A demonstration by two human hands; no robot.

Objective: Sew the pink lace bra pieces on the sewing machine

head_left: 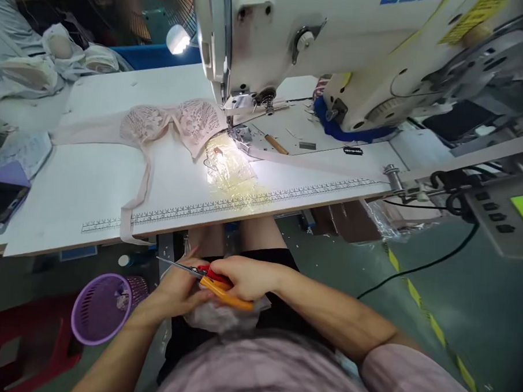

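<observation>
Scissors (227, 297) above our lap, blades lying across our left hand (176, 289).
Our right hand (248, 276) is closed round the handles; the left is half-curled, its hold unclear. A wrist twist could nick our left fingers; snagging the overhanging strap (126, 225) could drag the lace bra (145, 122) askew beneath the sewing machine (268, 40). The white tabletop (93, 177) carries a printed ruler (178, 212); below, a purple basket (95, 307) sits near a red stool (62, 343).
</observation>
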